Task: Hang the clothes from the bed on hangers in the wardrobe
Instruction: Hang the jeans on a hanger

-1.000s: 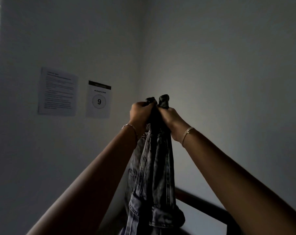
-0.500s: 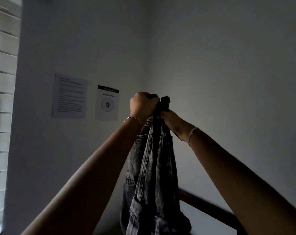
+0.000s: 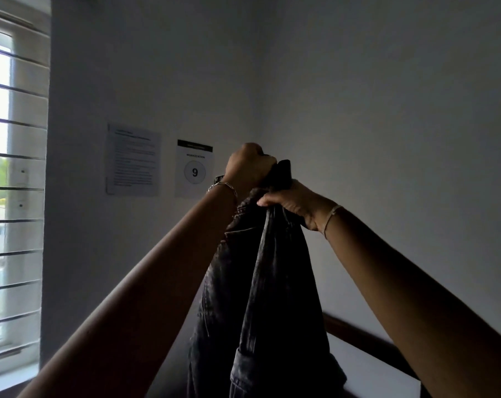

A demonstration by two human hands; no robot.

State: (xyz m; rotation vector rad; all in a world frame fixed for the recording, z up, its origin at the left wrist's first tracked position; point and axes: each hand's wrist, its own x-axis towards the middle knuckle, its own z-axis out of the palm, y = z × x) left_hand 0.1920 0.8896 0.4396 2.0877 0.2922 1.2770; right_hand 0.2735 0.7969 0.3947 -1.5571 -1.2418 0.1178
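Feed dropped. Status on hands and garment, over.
Left hand and right hand both grip the denim garment, held high. No hanger in view.

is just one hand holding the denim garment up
No, the left hand and the right hand both grip the top of the denim garment, which hangs down below them.

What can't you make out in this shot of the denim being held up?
Head view:
- Dark grey denim garment: bottom cut off by the frame edge; jeans or jacket, unclear.
- Left hand and right hand: fingertips buried in fabric.
- White printed sheet on the wall: text too small.
- Hanger, wardrobe, bed: outside the frame.
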